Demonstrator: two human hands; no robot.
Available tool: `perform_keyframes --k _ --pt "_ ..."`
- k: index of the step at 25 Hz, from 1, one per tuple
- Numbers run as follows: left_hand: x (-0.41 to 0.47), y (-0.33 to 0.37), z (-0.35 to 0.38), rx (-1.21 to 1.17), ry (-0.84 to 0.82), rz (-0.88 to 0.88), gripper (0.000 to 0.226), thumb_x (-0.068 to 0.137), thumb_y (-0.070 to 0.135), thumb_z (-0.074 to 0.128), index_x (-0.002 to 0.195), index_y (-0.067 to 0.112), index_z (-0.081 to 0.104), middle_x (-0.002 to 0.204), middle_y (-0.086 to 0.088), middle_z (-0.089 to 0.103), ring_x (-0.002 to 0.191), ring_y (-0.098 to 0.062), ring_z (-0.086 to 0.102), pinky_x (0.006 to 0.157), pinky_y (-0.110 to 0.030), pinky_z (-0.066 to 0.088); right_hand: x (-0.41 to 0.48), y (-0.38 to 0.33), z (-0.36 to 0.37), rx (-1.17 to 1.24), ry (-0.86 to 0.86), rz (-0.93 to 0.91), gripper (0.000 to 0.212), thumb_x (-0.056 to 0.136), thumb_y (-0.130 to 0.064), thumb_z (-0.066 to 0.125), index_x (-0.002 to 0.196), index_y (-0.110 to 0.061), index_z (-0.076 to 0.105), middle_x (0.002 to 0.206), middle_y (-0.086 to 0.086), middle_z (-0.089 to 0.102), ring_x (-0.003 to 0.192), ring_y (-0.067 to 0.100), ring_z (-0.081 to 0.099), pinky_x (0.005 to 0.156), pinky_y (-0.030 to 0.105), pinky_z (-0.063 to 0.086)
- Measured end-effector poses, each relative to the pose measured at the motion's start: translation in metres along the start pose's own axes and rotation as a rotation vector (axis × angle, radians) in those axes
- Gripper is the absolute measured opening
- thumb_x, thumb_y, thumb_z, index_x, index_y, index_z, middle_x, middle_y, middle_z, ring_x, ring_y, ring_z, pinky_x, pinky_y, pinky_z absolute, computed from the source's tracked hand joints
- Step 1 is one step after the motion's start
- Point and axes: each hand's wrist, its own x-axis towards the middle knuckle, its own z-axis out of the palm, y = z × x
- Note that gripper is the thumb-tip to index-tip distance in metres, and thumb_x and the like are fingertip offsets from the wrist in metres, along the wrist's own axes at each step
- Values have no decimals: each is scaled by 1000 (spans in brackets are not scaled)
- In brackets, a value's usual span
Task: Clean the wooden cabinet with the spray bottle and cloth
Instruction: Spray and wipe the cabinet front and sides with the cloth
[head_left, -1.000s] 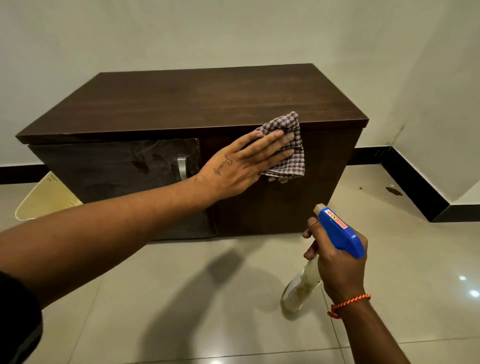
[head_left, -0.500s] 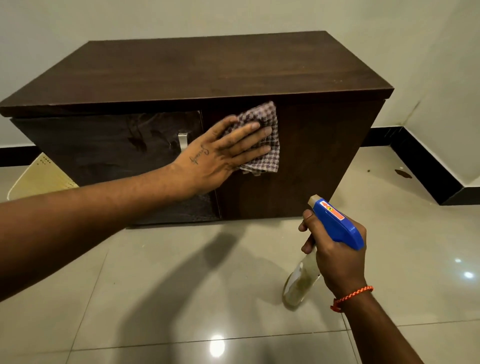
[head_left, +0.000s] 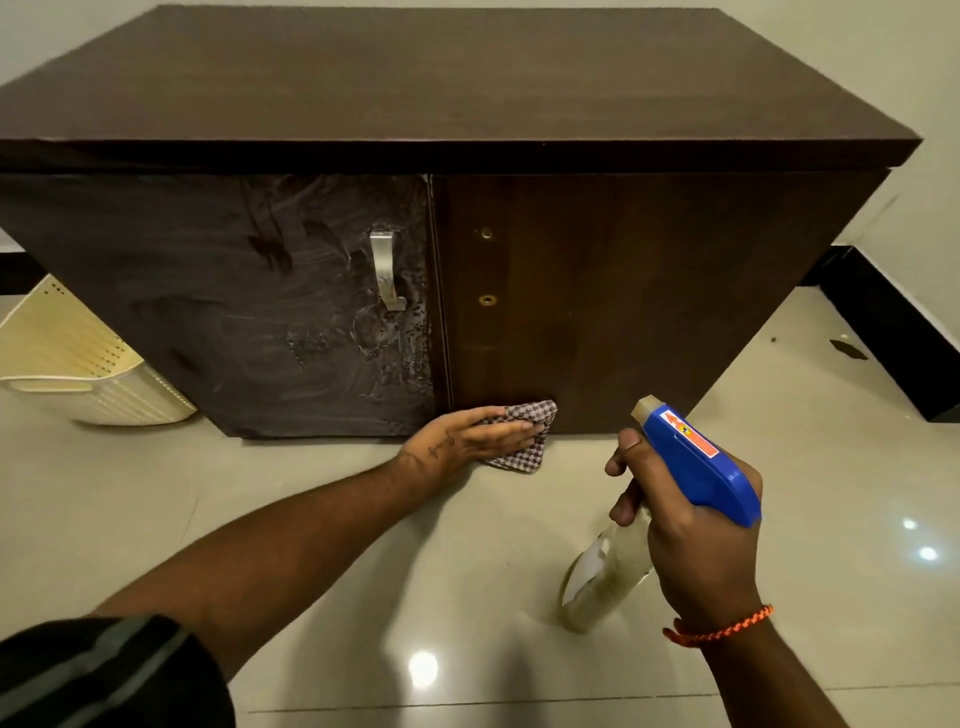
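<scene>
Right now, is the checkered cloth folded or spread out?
Folded: the checkered cloth is a compact pad, with stacked edges showing beneath the flat left hand.

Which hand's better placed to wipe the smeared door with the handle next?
Left. The left hand presses the cloth beside that door; the right hand grips the spray bottle.

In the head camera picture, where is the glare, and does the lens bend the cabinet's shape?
Head view: lamp glare makes bright spots on the glossy floor, bottom centre and right; the wide lens splays the cabinet sides outward; the spray bottle in the right hand has a soft clear body, the left hand on the cloth looks sharper.
</scene>
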Motion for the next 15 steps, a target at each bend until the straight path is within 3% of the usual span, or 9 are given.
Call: perform_keyframes --k 4,8,15 --pt "-4 -10 7 -53 140 41 76 101 25 43 162 17 -3 171 0 0 157 -16 0 124 -47 -2 -1 0 3 -18 -5 4 30 85 -36 65 87 -6 70 72 1 71 42 20 62 46 20 52" --pt "-11 -19 -2 45 92 -21 81 101 24 32 157 14 -25 165 -9 -32 149 -28 -35 118 -57 -25 -6 -6 4 -5 10 0 27 85 -34 65 85 -8 70 71 2 71 42 20 62 46 20 52" --pt "-28 -108 -63 22 58 -226 87 102 23 37 154 24 -33 159 -4 -43 142 -27 -46 116 -52 -30 0 -23 16 33 30 -17 23 86 -32 67 84 -10 71 70 4 71 43 25 62 47 25 52"
